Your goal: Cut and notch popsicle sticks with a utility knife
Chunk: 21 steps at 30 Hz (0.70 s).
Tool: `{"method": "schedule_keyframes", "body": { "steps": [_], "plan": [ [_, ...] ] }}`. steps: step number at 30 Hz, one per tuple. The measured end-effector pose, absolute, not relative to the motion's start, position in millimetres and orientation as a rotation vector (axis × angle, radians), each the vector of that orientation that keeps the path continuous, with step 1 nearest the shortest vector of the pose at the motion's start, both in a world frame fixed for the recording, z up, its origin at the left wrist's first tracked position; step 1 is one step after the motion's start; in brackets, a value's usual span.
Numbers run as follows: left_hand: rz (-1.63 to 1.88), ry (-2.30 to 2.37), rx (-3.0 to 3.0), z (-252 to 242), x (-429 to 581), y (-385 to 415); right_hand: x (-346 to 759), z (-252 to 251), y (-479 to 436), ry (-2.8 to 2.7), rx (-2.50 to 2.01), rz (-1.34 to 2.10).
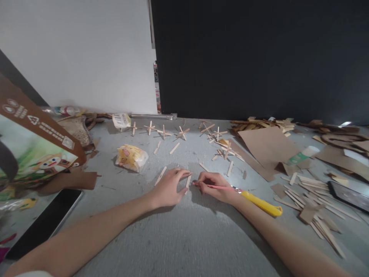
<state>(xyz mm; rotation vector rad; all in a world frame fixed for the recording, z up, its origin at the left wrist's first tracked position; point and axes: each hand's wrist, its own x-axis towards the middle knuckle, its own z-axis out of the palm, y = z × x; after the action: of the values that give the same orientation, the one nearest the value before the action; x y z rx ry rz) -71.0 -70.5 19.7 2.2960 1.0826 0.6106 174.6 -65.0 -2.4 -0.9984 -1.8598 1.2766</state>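
Note:
My left hand (170, 187) has its thumb and forefinger at the two ends of a short wooden craft stick (188, 183), steadying it at the tabletop. In my right hand (215, 186) is a thin pink pen (219, 187), pinched in a writing grip with its tip close to that stick's right side. Beside my right wrist lies a yellow utility knife (261, 203), partly behind the forearm. Another short stick (160, 176) lies just beyond my left hand, and a marked stick piece (230, 168) lies beyond my right.
Several crossed-stick pieces (182, 133) stand along the back. A yellow-white wrapper (131, 157) sits left of centre. Cardboard (268, 148), a glue stick (304, 154) and loose sticks (325, 227) are at right. A phone (46, 223) and a large printed bag (37, 134) occupy the left.

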Motion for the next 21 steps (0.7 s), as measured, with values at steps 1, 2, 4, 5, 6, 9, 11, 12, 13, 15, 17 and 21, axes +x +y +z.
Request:
{"method": "schedule_keyframes", "body": {
  "steps": [1, 2, 4, 5, 6, 9, 11, 12, 13, 15, 17, 21],
  "plan": [
    [0.616, 1.062, 2.298, 20, -72, -70, 175, -2, -65, -1.811, -0.988, 1.286],
    [0.618, 1.041, 2.298, 20, -73, -69, 176, -1, -65, -1.758, -0.981, 1.293],
    [0.611, 0.994, 2.284, 21, -74, -68, 177, 1, -65, -1.674, -0.966, 1.299],
    [0.611, 0.969, 2.261, 22, -75, -66, 178, 2, -65, -1.653, -0.960, 1.304],
    [0.619, 0.944, 2.222, 22, -75, -65, 178, 3, -65, -1.643, -0.955, 1.312],
    [0.732, 0.971, 2.078, 21, -74, -63, 178, 6, -64, -1.640, -0.953, 1.332],
    [0.824, 1.117, 2.091, 20, -72, -66, 178, 7, -64, -1.627, -0.970, 1.339],
    [0.851, 1.208, 2.152, 20, -71, -68, 178, 7, -64, -1.618, -0.978, 1.344],
    [0.844, 1.267, 2.248, 20, -70, -72, 178, 7, -64, -1.609, -0.979, 1.352],
    [0.766, 1.322, 2.461, 21, -67, -81, 177, 5, -64, -1.588, -0.970, 1.372],
    [0.613, 1.352, 2.614, 22, -64, -89, 178, 4, -63, -1.568, -0.958, 1.383],
    [0.404, 1.296, 2.714, 19, -63, -94, 178, 0, -63, -1.577, -0.972, 1.375]
  ]
}}
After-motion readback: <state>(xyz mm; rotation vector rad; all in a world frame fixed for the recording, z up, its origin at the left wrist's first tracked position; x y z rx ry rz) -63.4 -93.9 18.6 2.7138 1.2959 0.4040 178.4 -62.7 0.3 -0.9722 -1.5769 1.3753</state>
